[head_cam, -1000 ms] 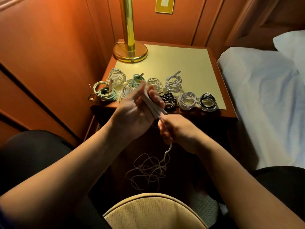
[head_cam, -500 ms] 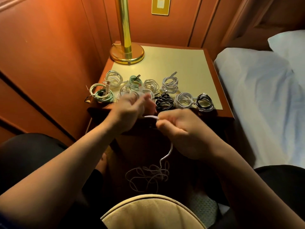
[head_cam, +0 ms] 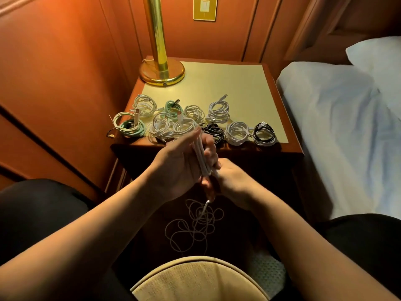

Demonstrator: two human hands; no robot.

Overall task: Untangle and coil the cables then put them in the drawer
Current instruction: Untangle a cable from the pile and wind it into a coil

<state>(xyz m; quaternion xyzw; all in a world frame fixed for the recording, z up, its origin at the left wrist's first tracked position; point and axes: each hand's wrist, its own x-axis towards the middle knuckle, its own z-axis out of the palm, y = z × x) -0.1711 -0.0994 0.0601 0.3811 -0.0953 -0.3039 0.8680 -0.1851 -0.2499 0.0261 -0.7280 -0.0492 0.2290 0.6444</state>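
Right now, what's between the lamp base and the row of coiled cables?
Head view: only bare tabletop lies between the lamp base and the coiled cables; nothing sits on that stretch.

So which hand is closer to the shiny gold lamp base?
Left. The left hand is below the gold lamp base, nearly in line with it; the right hand sits lower and further right.

Coiled cables (head_cam: pixel 195 124) on nightstand (head_cam: pixel 238 88) front; lamp (head_cam: pixel 161 70) behind-left, bed (head_cam: pixel 338 118) right.
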